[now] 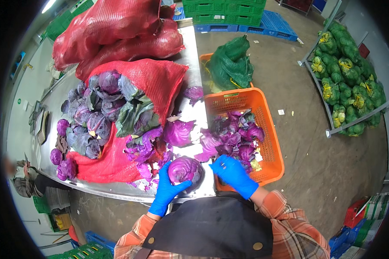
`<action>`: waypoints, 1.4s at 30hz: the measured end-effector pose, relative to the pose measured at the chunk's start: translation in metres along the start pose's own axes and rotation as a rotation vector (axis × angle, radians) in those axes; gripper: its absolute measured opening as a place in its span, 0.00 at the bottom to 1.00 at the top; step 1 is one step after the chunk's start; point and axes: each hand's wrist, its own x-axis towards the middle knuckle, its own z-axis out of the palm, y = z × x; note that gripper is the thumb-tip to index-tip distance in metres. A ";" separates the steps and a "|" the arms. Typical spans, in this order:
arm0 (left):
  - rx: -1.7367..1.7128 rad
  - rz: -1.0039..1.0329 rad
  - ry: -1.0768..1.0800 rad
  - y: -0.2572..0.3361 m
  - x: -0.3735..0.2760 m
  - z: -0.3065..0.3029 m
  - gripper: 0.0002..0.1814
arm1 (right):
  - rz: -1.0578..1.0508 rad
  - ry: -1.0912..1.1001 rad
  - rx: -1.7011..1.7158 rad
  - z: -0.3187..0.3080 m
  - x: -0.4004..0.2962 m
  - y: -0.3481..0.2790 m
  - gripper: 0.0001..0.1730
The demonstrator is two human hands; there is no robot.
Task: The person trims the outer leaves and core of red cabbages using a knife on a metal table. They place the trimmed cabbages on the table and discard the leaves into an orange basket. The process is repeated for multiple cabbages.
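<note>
A red cabbage head (185, 174) rests near the steel table's front right corner, with my left hand (168, 187) in a blue glove gripping its left side. Over the near end of an orange plastic crate (275, 142), my right hand (231, 173), also gloved in blue, is slightly blurred. A loose purple cabbage leaf (209, 145) lies or hangs just beyond its fingertips; whether the fingers touch it cannot be told. Cut cabbage leaves (236, 132) fill part of the crate. More loose leaves (178, 132) are scattered beyond the cabbage.
Cabbages (99, 124) spill from an open red mesh sack (162, 76) on the steel table (189, 42), before full red sacks (110, 29). A green mesh sack (231, 64) sits beyond the crate. A rack of green bags (347, 77) stands right. Another person (26, 178) is at far left.
</note>
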 end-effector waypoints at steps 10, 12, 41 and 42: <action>0.291 0.017 0.148 0.009 -0.024 0.018 0.60 | -0.193 -0.130 -0.285 0.036 0.003 -0.010 0.17; 0.165 0.022 0.104 0.001 -0.024 0.009 0.59 | -0.119 -0.180 -0.081 0.029 0.008 -0.009 0.14; 0.172 0.184 -0.085 0.011 0.023 0.000 0.58 | -0.445 -0.004 -0.350 -0.018 0.014 -0.020 0.31; 0.229 0.158 -0.098 0.014 0.024 0.004 0.61 | -0.431 -0.088 -0.412 -0.006 0.013 -0.024 0.30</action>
